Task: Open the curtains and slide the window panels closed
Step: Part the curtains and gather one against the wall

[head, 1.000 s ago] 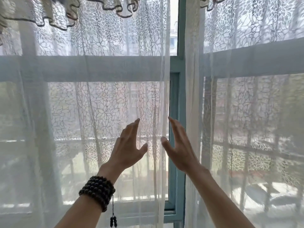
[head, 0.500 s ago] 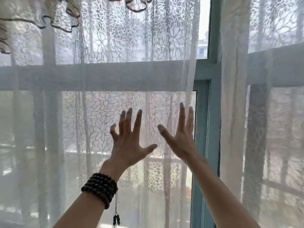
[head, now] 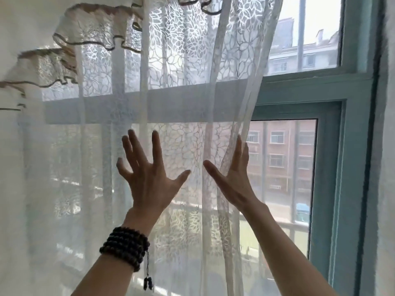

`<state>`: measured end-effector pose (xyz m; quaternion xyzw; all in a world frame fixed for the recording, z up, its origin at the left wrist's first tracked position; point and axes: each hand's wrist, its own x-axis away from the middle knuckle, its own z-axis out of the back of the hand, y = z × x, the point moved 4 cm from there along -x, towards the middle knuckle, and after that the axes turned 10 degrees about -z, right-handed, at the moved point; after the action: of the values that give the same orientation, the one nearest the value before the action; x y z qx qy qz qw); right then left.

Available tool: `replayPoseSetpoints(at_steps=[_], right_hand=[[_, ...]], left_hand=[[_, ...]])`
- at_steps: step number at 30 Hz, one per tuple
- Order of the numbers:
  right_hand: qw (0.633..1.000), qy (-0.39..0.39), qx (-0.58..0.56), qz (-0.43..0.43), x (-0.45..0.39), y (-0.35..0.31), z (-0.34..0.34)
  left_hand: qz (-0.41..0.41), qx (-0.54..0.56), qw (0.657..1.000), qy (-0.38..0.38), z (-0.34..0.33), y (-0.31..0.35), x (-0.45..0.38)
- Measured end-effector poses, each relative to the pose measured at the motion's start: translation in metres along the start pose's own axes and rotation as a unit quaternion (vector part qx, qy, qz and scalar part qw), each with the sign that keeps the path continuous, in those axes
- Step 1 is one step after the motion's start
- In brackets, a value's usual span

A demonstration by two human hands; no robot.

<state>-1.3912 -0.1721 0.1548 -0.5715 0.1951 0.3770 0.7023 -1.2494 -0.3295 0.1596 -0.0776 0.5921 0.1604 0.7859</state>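
A sheer white lace curtain [head: 181, 103] with a leaf pattern hangs over the left and middle of the window. My left hand [head: 149, 178], with a dark bead bracelet on its wrist, is spread flat against the lace. My right hand [head: 233, 178] has straight fingers pressed along the curtain's right edge, which is bunched in folds against it. To the right of that edge the teal window frame [head: 327, 167] and a bare glass panel [head: 282, 167] are uncovered. Whether the panel is slid open or closed is unclear.
A ruffled valance [head: 89, 33] with dark trim runs along the top left. A second pale curtain [head: 386, 189] hangs at the far right edge. Outside are metal bars, a railing and brick apartment buildings [head: 277, 152].
The left curtain's edge has moved left with both hands, and the gap beside the teal frame has widened to show bare glass and buildings. The view has shifted left.
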Motion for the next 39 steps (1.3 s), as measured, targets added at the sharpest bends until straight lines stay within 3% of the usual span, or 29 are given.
replayPoseSetpoints(at_steps=[2,6,12,20,28,32,39], right_hand=[[1.0,-0.009,-0.02,0.004,-0.003,-0.004,-0.014],[0.999,-0.028,-0.042,0.016,-0.013,-0.019,-0.043],[0.995,-0.06,-0.075,0.034,-0.029,-0.038,-0.076],[0.988,-0.099,-0.101,0.061,-0.039,-0.078,-0.124],[0.991,-0.086,-0.076,0.065,-0.051,-0.092,-0.148],[0.993,-0.093,-0.058,0.052,-0.061,-0.089,-0.157],[0.991,-0.127,-0.032,0.03,-0.075,-0.087,-0.19]], left_hand=[[0.025,0.029,0.999,-0.006,0.003,-0.012,-0.002],[-0.024,0.157,0.987,-0.033,0.0,-0.027,-0.001],[-0.017,0.237,0.953,-0.186,-0.02,-0.05,0.018],[-0.004,0.138,0.964,-0.228,-0.027,-0.046,0.02],[0.102,0.049,0.964,-0.24,-0.043,-0.074,0.028],[0.096,-0.006,0.953,-0.288,-0.052,-0.094,0.038],[0.083,-0.07,0.95,-0.291,-0.058,-0.118,0.034]])
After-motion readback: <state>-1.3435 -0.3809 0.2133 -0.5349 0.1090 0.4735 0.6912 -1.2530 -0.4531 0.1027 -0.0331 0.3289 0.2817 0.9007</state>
